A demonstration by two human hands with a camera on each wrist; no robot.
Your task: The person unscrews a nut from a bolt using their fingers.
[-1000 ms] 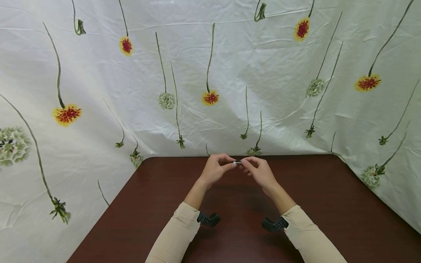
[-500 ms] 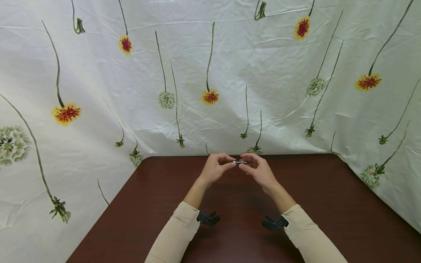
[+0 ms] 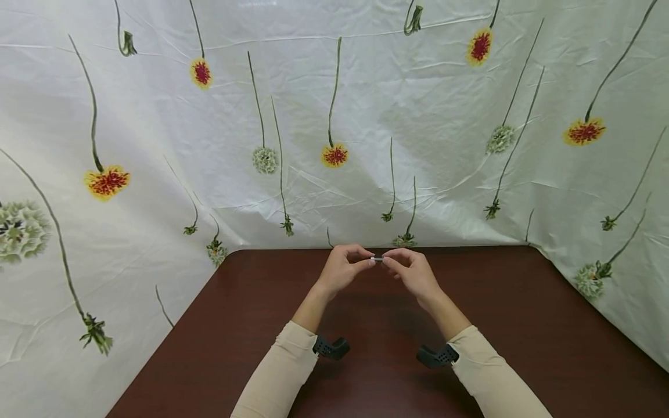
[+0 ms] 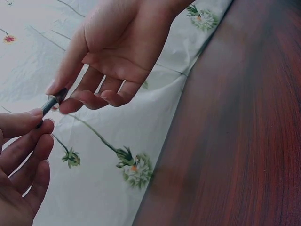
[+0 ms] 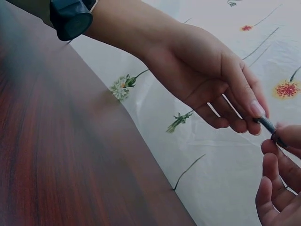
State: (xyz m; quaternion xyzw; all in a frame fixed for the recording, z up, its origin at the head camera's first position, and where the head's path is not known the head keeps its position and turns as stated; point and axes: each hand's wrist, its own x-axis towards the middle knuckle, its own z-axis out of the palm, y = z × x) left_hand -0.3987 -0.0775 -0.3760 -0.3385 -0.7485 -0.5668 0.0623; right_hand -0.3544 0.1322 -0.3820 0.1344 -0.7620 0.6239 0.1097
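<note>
A small metal bolt [image 3: 378,259] with a threaded shank lies level between both hands, above the far part of the table. My left hand [image 3: 338,270] pinches one end of it between thumb and index finger. At the other end my right hand [image 3: 416,275] pinches what looks like a nut [image 4: 56,97], mostly hidden by the fingertips. In the left wrist view the bare thread of the bolt [image 4: 48,105] shows between the two pinches. The right wrist view shows the same shank [image 5: 267,124] and the other fingers of both hands loosely bent.
A dark red-brown wooden table [image 3: 376,371] lies beneath the arms. White cloth [image 3: 292,104] printed with flowers hangs behind and at both sides. Each wrist wears a black band, one at the left [image 3: 331,348] and one at the right [image 3: 438,356].
Half a second ago the right thumb and finger stood apart around the bolt's end, showing the nut; now they pinch it again, as one second ago. The left hand keeps its hold.
</note>
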